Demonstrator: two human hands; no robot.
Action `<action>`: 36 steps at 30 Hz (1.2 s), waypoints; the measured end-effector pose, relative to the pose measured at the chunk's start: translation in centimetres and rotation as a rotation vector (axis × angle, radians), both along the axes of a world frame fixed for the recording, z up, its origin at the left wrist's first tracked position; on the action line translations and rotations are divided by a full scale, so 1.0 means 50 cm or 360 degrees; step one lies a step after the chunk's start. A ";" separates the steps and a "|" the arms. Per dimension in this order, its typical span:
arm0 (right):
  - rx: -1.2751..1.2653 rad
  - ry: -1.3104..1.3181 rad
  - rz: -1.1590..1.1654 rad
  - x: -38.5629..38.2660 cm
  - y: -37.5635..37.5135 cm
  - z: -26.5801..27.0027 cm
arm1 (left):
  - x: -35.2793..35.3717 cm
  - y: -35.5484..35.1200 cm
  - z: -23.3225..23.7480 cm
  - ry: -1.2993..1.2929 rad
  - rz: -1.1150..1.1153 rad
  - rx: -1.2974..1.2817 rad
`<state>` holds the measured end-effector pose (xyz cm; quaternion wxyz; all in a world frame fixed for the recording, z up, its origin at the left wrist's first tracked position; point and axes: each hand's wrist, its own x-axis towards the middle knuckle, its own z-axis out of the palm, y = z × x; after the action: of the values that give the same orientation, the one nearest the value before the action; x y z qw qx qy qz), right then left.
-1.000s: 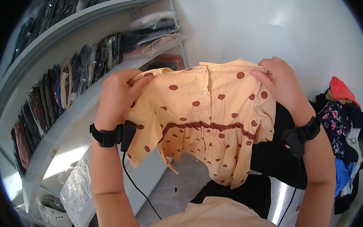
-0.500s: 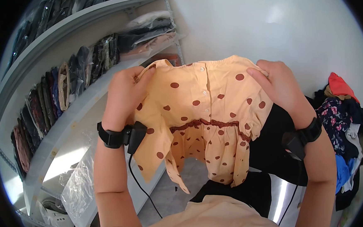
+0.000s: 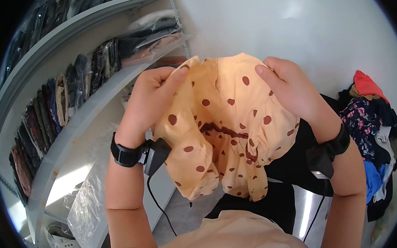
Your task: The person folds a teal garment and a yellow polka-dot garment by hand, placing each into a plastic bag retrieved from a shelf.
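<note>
A pale orange blouse with brown polka dots hangs in front of me, held up by its shoulders. A ruffled dark brown band crosses its middle, and small dotted folds fall below that. My left hand pinches the cloth at the left shoulder, thumb on the near side. At the other shoulder, my right hand grips the fabric the same way. The cloth between them sags and bunches inward, with the sleeves hanging loose. Each wrist wears a black strap with a small black device and a cable.
Shelves on the left hold several folded garments in clear bags. A pile of clothes, red, floral navy and blue, lies at the right. Something black lies behind the blouse. Crumpled clear plastic sits at lower left.
My hands have come closer together, the left one moving right and slightly up. The blouse, stretched flatter before, now folds inward at the middle, its left side swinging inward.
</note>
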<state>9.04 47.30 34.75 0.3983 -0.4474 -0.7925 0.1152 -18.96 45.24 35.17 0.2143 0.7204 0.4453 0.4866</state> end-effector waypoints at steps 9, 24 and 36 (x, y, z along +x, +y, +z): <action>-0.0278 0.0197 0.0129 -0.081 -0.028 -0.008 | 0.095 0.001 -0.032 0.0105 -0.0340 0.0120; 0.1011 -0.0377 0.0380 -0.076 0.012 -0.015 | 0.057 -0.016 -0.034 -0.0087 -0.0772 -0.0204; -0.0012 -0.0028 0.0480 -0.084 0.043 0.000 | 0.063 -0.005 -0.097 -0.0051 -0.0615 0.0549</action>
<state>4.85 49.45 34.74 0.3678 -0.3258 -0.8537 0.1727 -15.81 44.98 30.34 0.1845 0.8102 0.2064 0.5167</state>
